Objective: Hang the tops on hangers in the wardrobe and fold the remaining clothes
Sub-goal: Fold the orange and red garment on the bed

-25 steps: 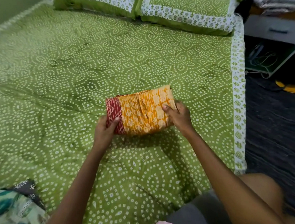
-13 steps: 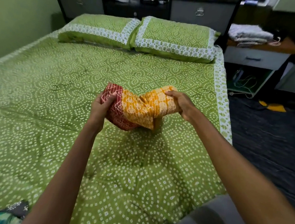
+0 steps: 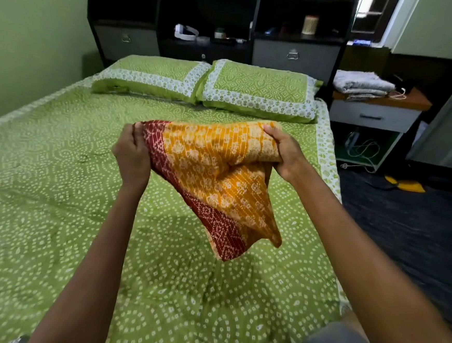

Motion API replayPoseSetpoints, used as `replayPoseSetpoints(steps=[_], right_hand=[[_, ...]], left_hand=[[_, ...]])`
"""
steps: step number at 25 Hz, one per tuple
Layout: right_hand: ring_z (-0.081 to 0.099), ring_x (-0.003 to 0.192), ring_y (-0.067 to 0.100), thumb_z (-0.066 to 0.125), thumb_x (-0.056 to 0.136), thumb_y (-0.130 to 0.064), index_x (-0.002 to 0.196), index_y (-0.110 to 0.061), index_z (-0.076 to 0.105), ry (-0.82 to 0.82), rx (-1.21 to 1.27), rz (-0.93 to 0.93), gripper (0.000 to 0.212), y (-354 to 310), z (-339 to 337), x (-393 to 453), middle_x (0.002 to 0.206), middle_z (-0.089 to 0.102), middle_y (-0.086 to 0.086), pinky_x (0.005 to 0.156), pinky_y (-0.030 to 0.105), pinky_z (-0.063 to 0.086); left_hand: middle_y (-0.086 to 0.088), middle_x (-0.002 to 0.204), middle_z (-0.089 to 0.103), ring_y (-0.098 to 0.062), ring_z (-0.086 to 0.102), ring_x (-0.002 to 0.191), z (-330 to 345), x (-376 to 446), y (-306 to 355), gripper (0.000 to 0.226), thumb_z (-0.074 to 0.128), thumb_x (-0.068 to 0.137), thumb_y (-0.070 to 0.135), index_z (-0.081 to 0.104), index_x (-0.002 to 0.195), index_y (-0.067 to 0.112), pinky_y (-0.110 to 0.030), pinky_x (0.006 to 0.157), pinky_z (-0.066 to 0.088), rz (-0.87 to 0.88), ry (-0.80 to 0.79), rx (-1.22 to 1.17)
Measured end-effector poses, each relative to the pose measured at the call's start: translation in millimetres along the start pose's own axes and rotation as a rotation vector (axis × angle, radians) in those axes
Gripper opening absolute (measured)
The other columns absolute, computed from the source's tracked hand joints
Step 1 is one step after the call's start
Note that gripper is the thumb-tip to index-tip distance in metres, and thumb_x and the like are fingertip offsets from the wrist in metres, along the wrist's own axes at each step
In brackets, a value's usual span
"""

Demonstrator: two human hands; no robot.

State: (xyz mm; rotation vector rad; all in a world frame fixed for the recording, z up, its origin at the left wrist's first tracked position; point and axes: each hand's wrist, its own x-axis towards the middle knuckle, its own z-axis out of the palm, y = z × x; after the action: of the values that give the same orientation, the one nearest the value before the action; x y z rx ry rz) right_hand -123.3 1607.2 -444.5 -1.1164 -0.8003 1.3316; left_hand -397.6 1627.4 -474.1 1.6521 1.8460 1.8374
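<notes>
Head view: both arms outstretched; left hand (image 3: 132, 155) and right hand (image 3: 283, 153) each grip the orange-red cloth (image 3: 216, 181) by its top corners, above the bed (image 3: 54, 212).

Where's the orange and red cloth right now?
Head view, centre: the orange and red cloth hangs above the green bedspread, gripped by the left hand and right hand.

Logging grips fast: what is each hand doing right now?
Left hand: grips the orange and red cloth.
Right hand: grips its other end.
</notes>
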Motion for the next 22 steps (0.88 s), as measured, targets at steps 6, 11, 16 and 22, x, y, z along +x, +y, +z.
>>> replayPoseSetpoints(steps=[6, 11, 16, 22], right_hand=[[0.066, 0.062, 0.014, 0.055, 0.092, -0.019, 0.089, -0.009, 0.062, -0.017, 0.010, 0.011, 0.013, 8, -10, -1, 0.069, 0.070, 0.001, 0.057, 0.026, 0.052], [0.065, 0.080, 0.023, 0.056, 0.091, -0.022, 0.093, -0.012, 0.062, 0.034, -0.041, 0.032, 0.012, 16, -16, 9, 0.091, 0.068, 0.009, 0.076, 0.037, 0.053], [0.064, 0.080, 0.023, 0.056, 0.092, -0.022, 0.091, -0.011, 0.063, 0.015, -0.055, 0.082, 0.013, 24, 8, 14, 0.092, 0.067, 0.009, 0.077, 0.036, 0.052], [0.066, 0.085, 0.024, 0.057, 0.090, -0.025, 0.094, -0.007, 0.064, -0.157, -0.136, 0.145, 0.019, 19, 2, 12, 0.095, 0.070, 0.010, 0.088, 0.041, 0.050]], left_hand=[[-0.023, 0.083, 0.064, -0.021, 0.055, 0.070, -8, 4, -33, 0.024, 0.053, 0.095, 0.020, 0.065, 0.089, 0.000, -0.037, 0.070, 0.041, -0.056, -0.257, -0.008], [-0.006, 0.059, 0.065, -0.016, 0.058, 0.053, -35, -39, 4, 0.036, 0.049, 0.090, 0.009, 0.068, 0.059, 0.010, -0.029, 0.059, 0.049, -0.513, -0.429, -0.369], [-0.024, 0.110, 0.065, -0.032, 0.068, 0.093, 4, -125, 49, 0.039, 0.027, 0.097, 0.006, 0.062, 0.111, -0.006, -0.037, 0.076, 0.058, -1.181, -1.129, -1.111], [-0.041, 0.094, 0.059, -0.031, 0.055, 0.101, 71, -115, 25, 0.039, 0.031, 0.100, 0.018, 0.049, 0.107, -0.016, -0.030, 0.105, 0.033, -1.612, -0.548, -1.354]])
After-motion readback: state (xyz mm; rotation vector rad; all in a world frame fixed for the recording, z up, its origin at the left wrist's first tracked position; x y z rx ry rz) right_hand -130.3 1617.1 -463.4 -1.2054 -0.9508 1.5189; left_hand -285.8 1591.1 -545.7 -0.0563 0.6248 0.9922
